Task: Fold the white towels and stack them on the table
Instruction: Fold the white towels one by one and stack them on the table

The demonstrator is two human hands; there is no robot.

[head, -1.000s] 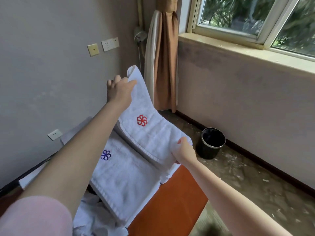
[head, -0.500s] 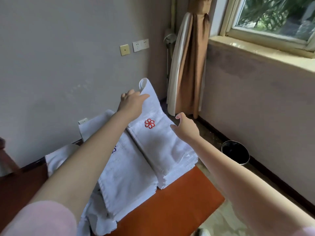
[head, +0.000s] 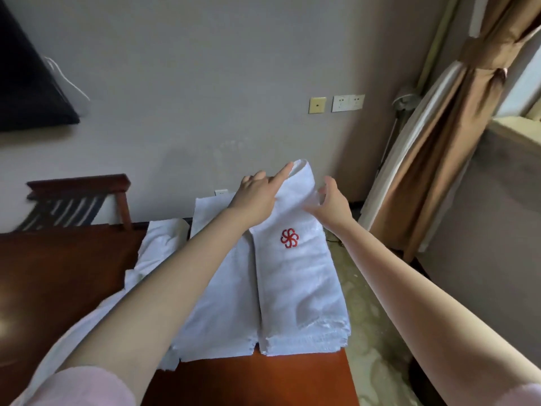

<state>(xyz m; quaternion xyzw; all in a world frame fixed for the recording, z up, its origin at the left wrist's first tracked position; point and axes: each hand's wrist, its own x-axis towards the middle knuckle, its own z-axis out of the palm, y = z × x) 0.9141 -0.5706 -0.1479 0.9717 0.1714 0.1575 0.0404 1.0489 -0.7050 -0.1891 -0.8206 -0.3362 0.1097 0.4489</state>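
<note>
Towel with the red flower (head: 295,276) is no longer held. The left hand (head: 256,197), which gripped its far end one second ago, now rests there with the forefinger straight. The right hand (head: 332,202) has let go of the near end and come to the far end, fingers spread, holding nothing. The towel lies folded along the right edge of the table (head: 263,379). I judge it is placed, and only smoothing remains. At 9 o'clock from it lies a second stack (head: 222,288), and at 10 o'clock crumpled towels (head: 164,238) wait for folding. Nothing blocks the hands; the curtain (head: 456,148) hangs at 2 o'clock, well apart.
</note>
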